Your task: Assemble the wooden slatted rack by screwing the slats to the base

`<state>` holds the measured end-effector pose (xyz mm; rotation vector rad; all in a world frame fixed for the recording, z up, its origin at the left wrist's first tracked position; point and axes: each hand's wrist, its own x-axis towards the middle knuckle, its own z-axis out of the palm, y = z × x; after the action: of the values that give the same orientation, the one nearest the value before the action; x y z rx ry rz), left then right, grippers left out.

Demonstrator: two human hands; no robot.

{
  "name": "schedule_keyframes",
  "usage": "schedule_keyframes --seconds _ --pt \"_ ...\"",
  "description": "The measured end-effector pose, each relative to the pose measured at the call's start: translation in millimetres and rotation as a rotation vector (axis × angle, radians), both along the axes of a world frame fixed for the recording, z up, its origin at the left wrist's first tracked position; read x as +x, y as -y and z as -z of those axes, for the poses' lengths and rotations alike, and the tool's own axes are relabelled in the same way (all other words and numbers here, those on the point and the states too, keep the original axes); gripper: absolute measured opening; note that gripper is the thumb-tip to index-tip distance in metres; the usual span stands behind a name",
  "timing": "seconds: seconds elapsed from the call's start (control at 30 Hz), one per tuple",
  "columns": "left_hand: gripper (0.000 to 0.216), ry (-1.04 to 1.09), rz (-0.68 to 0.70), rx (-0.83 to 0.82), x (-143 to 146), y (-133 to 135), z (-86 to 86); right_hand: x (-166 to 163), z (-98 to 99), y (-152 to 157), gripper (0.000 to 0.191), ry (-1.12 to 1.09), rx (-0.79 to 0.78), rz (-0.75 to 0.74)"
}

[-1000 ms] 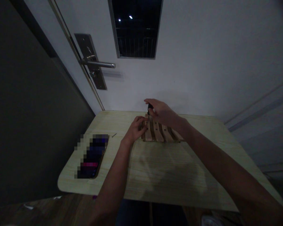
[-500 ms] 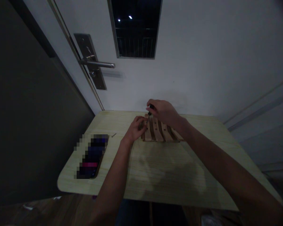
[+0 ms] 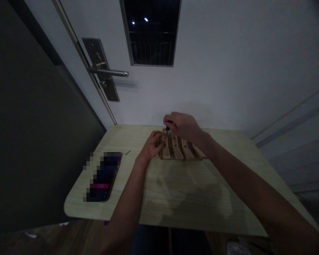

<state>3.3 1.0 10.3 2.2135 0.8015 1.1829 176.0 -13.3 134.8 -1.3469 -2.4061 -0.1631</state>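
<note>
My right hand is closed round the dark handle of a screwdriver, which points down. Its tip meets the left-end slat of a slatted wooden rack lying on the table. The rack has several wavy pale slats with dark holes or screw heads in them. My left hand grips the rack's left end, its thumb and index finger curled on either side of the screwdriver's lower end. Whether those fingers also pinch a screw is too small to tell. My right hand and forearm hide the rack's far right part.
A light wood-grain table carries a phone, partly pixelated, at its left. A loose screw lies near the phone. Behind the table stands a white door with a metal handle and a dark window.
My right hand has rolled slightly leftward with the screwdriver, and its handle shows less between the fingers. My left hand and the rack keep their places; the whole view shifts slightly.
</note>
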Motion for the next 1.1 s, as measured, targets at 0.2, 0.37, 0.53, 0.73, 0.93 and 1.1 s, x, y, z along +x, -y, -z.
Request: schedule_keyframes --seconds 0.2,0.37,0.53,0.73,0.93,1.1 --pt "0.029 -0.003 -0.006 0.010 0 0 0.7 2 -0.7 6 0.026 0.023 0.039 0.025" --pt "0.029 -0.009 0.002 0.003 -1 -1 1.2 5 -3.0 9 0.034 0.053 0.045 0.001" --pt "0.030 0.003 0.000 0.009 -1 -1 1.7 1 -5.8 11 0.029 0.093 0.033 0.014" --pt "0.029 0.008 0.004 0.007 0 -1 0.9 -3 -9.1 10 0.023 0.126 0.018 0.083" --pt "0.028 -0.007 -0.001 -0.007 0 -3 2.8 -9 -4.0 4 0.034 0.135 0.048 0.163" --pt "0.029 -0.006 0.001 0.005 0 -3 3.5 -10 3.5 2 0.032 0.106 0.021 0.163"
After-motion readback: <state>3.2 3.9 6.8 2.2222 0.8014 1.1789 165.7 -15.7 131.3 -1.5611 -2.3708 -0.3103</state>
